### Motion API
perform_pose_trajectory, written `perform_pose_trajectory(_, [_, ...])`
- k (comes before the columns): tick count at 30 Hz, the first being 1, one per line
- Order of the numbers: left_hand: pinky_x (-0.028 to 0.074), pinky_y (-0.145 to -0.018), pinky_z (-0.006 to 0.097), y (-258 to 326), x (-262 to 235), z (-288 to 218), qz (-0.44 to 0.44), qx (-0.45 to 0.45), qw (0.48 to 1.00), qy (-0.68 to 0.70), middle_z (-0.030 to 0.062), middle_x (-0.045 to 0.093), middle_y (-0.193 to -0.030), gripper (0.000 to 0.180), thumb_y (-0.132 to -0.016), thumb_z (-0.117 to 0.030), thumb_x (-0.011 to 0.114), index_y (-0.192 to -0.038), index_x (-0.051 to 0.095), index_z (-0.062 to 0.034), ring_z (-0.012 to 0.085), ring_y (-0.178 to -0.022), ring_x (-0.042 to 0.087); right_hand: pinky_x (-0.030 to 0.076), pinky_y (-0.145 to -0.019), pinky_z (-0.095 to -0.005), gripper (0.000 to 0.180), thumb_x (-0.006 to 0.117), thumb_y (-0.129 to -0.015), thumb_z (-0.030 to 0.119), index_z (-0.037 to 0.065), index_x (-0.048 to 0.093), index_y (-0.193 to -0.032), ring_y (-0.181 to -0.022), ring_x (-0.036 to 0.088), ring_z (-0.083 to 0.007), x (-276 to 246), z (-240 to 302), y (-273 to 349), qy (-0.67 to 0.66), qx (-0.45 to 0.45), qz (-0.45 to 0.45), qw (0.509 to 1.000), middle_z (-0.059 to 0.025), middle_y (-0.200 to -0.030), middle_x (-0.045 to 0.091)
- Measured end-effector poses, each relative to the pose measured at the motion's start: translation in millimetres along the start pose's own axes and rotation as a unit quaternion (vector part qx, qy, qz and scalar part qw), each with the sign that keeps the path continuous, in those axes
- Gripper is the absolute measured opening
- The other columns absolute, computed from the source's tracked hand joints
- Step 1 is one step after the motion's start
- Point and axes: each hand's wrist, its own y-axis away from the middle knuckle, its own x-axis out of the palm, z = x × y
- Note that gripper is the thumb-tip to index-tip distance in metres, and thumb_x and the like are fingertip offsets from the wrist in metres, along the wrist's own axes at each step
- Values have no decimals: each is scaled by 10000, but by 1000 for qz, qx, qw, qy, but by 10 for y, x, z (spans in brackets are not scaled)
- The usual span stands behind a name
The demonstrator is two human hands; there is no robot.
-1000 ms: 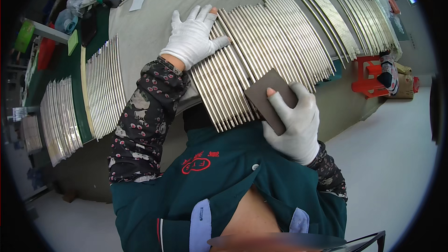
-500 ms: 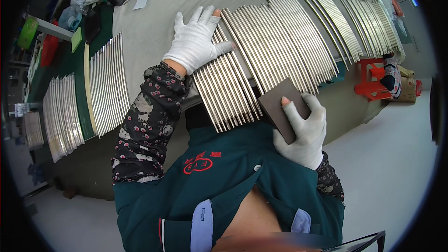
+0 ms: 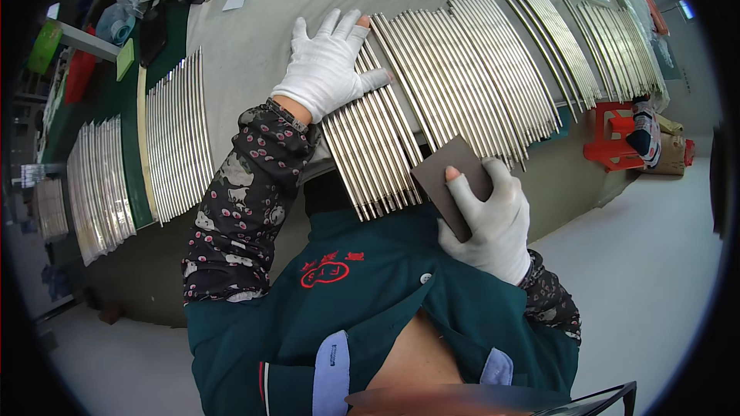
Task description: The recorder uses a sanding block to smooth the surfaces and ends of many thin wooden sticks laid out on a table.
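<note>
My left hand (image 3: 324,65), in a white glove with bare thumb and forefinger tips, lies spread on the far part of a small row of shiny metal rods (image 3: 371,154). The near ends of these rods stick out over the table edge toward my body. My right hand (image 3: 497,223), gloved the same way, grips a flat, dark grey-brown rectangular pad (image 3: 453,185), thumb across its top face. The pad is tilted, its left corner close to the near ends of the small row. Its underside is hidden, so I cannot tell whether it touches the rods.
A wider row of rods (image 3: 470,69) lies just right of the small one, with further rods (image 3: 556,46) beyond. More rods (image 3: 177,139) and a plastic-wrapped bundle (image 3: 100,185) lie at left. A red stool (image 3: 614,135) stands beyond the table's right edge.
My right hand has shifted a little to the left with the pad, nearer the ends of the small row. My left hand stays spread on the rods.
</note>
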Motion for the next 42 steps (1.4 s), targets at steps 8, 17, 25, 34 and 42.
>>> perform_pose_trajectory(8, [145,-1120,612,-21,-7,6,-10,1,1000,14,126,337,-1518,931,-826,-744,429,-1444,367,-52,295,-1430,253,480,-661,-404,606,759,-570,176,137,616,-1158,-791,550,-305,-72,-72,6,-32,-18,-23,999,-185,-1115,482])
perform_pose_trajectory(17, [116,-1136,602,-94,-26,-111,-1,1,1000,28,110,313,-1531,834,-874,-667,437,-1461,355,-81,269,-1434,245,483,-770,-415,651,751,-540,129,123,619,-1177,-910,542,-338,-54,-27,100,-24,55,-70,996,-197,-1178,478])
perform_pose_trajectory(25, [124,-1130,609,-115,-14,-91,-7,15,1000,26,138,339,-1511,852,-870,-665,453,-1449,363,-46,275,-1424,268,479,-652,-406,589,742,-622,220,152,607,-1191,-786,538,-308,171,38,-313,29,27,-75,996,-202,-1134,457])
perform_pose_trajectory(34, [118,-1131,608,-121,-11,-111,-8,11,1000,29,135,340,-1509,863,-860,-683,449,-1438,382,-46,272,-1426,261,466,-660,-405,548,738,-639,232,145,613,-1166,-807,538,-295,94,39,-313,41,27,-45,998,-179,-1089,471])
perform_pose_trajectory(42, [139,-1131,591,-121,-30,-161,-12,3,1000,28,145,311,-1526,878,-865,-678,454,-1455,341,-38,276,-1427,265,470,-728,-404,606,752,-572,175,147,618,-1162,-883,531,-313,-74,-43,26,14,30,-60,998,-186,-1157,470])
